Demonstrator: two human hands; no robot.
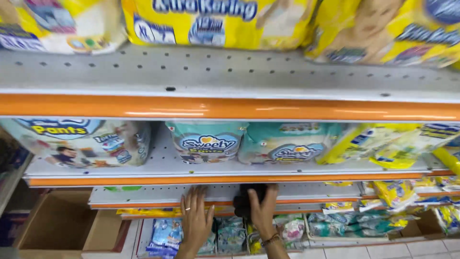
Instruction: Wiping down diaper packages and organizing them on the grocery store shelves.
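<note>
Two hands reach up to a low orange-edged shelf point(158, 194) in a store aisle.

Yellow diaper packs point(220, 21) fill the top shelf, teal diaper packs point(206, 141) the next, and a cardboard box point(57, 220) sits lower left. Left hand point(195, 218) lies flat, fingers spread, its grip wide open on the shelf edge. Right hand point(262, 208) curls its grip round a black object point(245, 199) at that edge, wrist raised.

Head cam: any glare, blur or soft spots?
Head view: glare streaks along the orange shelf edge; top yellow packs soft and close; left hand and right hand slightly blurred; shelf lines bow a little; dark object in shadow.
</note>
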